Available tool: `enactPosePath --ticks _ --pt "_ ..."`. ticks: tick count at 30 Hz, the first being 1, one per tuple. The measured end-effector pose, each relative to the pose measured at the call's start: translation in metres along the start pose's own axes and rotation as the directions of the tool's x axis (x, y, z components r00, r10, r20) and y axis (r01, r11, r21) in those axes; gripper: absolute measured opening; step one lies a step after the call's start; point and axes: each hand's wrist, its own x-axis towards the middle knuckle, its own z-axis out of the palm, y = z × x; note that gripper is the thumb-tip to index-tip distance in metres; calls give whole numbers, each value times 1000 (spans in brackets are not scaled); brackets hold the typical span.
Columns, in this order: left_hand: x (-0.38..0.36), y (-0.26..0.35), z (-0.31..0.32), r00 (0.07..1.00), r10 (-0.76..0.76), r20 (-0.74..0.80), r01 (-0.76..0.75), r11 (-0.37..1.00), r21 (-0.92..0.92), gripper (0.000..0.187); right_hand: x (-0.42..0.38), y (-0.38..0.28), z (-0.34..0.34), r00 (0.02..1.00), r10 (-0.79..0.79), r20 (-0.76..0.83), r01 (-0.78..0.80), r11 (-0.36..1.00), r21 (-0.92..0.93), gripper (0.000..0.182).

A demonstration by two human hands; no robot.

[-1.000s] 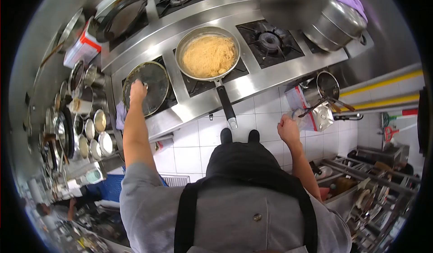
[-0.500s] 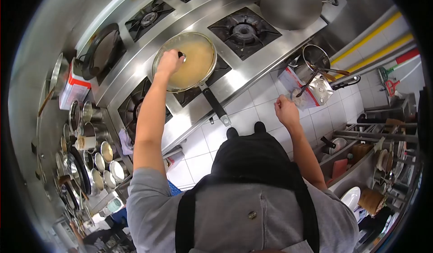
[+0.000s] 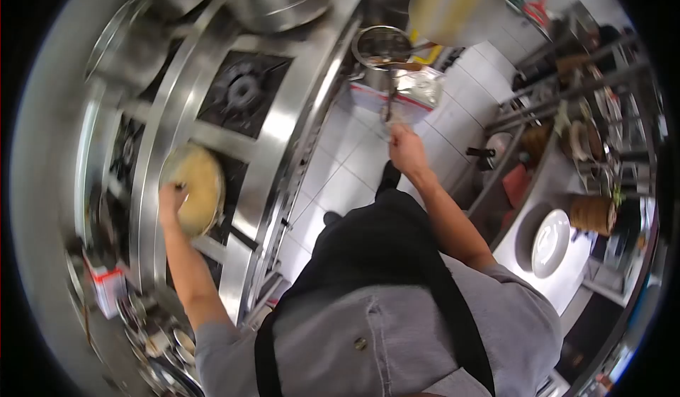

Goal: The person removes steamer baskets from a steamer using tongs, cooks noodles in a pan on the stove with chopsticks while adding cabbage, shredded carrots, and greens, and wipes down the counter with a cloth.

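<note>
My left hand (image 3: 171, 197) is closed on the dark knob of a glass lid (image 3: 200, 188). Through the lid shows something yellowish in the pan, which sits on the stove at the left with its black handle (image 3: 243, 238) pointing down and right. My right hand (image 3: 406, 145) is closed, held over the floor just below a box with a silver bag (image 3: 419, 87). Whether its fingers pinch something is too blurred to tell.
A burner (image 3: 243, 91) lies above the pan, and large steel pots (image 3: 280, 0) stand beyond it. A steel pot with utensils (image 3: 382, 47) is beside the box. At the right, a white plate (image 3: 550, 243) rests on a counter.
The view has swung to the right, so the stove now appears further left. My right hand has come closer to the box and silver bag. My left hand is still at the lid.
</note>
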Motion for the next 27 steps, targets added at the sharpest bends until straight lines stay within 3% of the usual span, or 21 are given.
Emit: enactPosePath --ticks 1,3,4,5,7,8,10,11,12,13,15,16,17,18,19,20,21,22,24,25,27 --pt "5 7 -3 997 -76 5 76 995 67 47 10 8 -7 999 3 -41 -1 998 55 9" --pt "-1 65 -33 960 -99 -261 101 995 -6 62 33 26 -30 964 201 174 -218 972 84 18" --pt "2 88 -30 819 46 -571 -133 985 -112 51 35 45 -32 995 -12 99 14 1000 -22 35" --pt "-16 161 -70 902 -30 -431 -141 922 -361 42 33 71 -32 978 -202 50 208 963 -174 52" --pt "-17 258 -73 905 10 -425 -316 684 -658 42 46 119 -35 893 34 450 -13 999 -48 71" --pt "-22 311 -64 898 91 -430 -405 551 -730 40 53 109 -64 823 165 543 -146 986 -79 66" --pt "-6 395 -4 869 415 -269 -444 416 -794 35 61 127 -78 894 137 427 -106 990 -96 36" --pt "-14 441 8 790 608 80 -356 561 -747 27 59 131 -90 930 185 316 -164 982 -92 26" --pt "-18 483 35 682 720 130 -383 503 -775 27 56 128 -106 953 221 207 -208 975 -83 24" --pt "-29 525 52 565 806 175 -395 451 -800 42 49 122 -128 948 276 161 -266 960 -82 24" --pt "-77 612 9 349 931 107 -324 227 -919 64 37 112 -156 841 539 -46 -502 811 301 42" --pt "-91 644 -11 220 974 51 -392 136 -910 65 37 122 -154 713 701 -18 -611 634 475 54" --pt "-101 675 -22 83 996 -16 -440 23 -898 67 39 127 -153 686 725 -60 -619 624 476 54" --pt "-103 699 -16 -76 988 -134 -575 -154 -804 66 41 126 -146 564 822 76 -426 210 880 55" --pt "-113 719 -17 -170 966 -193 -680 -257 -687 65 44 124 -137 517 818 253 -48 -267 963 57" --pt "-115 742 2 -263 912 -315 -673 -407 -617 64 47 126 -130 494 842 216 -19 -238 971 57" --pt "-112 760 25 -355 836 -418 -650 -543 -532 65 51 125 -121 572 816 85 124 -189 974 65" --pt "-110 773 33 -398 817 -417 -618 -575 -536 65 51 126 -119 625 778 -58 269 -145 952 74" --pt "-102 803 39 -485 757 -437 -611 -651 -449 67 39 125 -143 497 862 -97 300 -66 952 79" --pt "-100 815 43 -528 730 -435 -573 -684 -452 67 26 114 -154 488 869 -85 296 -73 952 85" --pt "-100 840 63 -466 839 -281 -467 -503 -728 70 -9 84 -182 447 889 -100 313 -51 948 91"
